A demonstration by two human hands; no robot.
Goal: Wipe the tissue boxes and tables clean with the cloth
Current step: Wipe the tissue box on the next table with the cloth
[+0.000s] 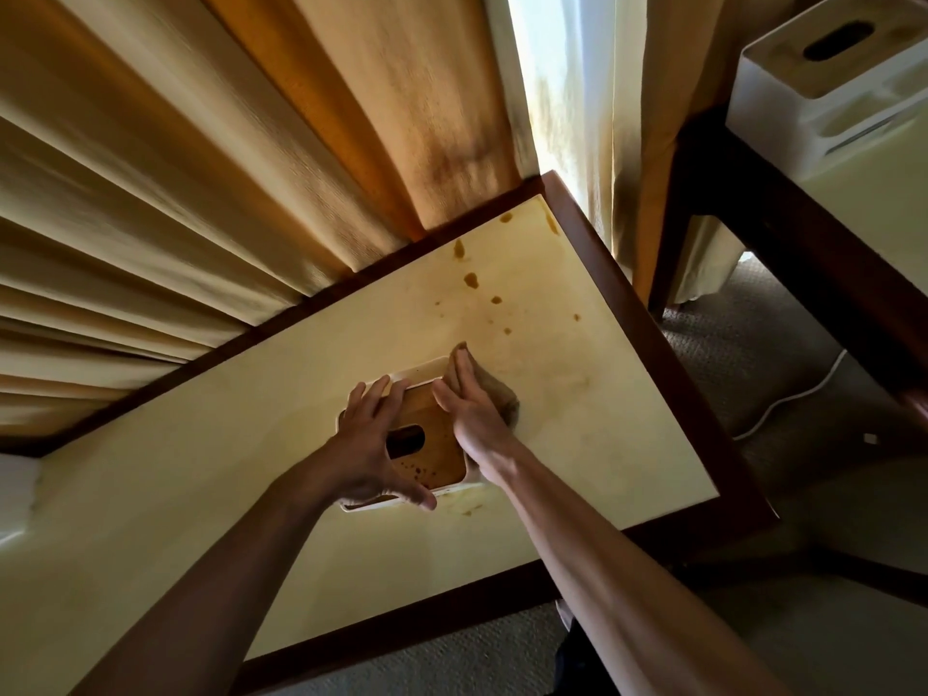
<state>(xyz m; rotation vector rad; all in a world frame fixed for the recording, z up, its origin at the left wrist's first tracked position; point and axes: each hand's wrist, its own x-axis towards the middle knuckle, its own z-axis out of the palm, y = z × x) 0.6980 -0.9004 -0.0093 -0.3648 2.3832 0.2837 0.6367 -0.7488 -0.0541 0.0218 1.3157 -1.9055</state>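
A white tissue box (427, 462) with a brown wooden lid and dark oval slot sits on the cream table (577, 394). Brown spots mark the lid near its front corner. My left hand (371, 444) grips the box from its left side, thumb at the near edge. My right hand (472, 399) lies flat against the box's right side, pressing a brownish cloth (504, 394) that shows under the fingers. Brown stains (472, 279) dot the table beyond the box.
Tan curtains (226, 193) hang right behind the table's far edge. A second white tissue box (828, 82) stands on another table (863, 203) at the upper right. A white cable (793, 394) runs over grey carpet between the tables.
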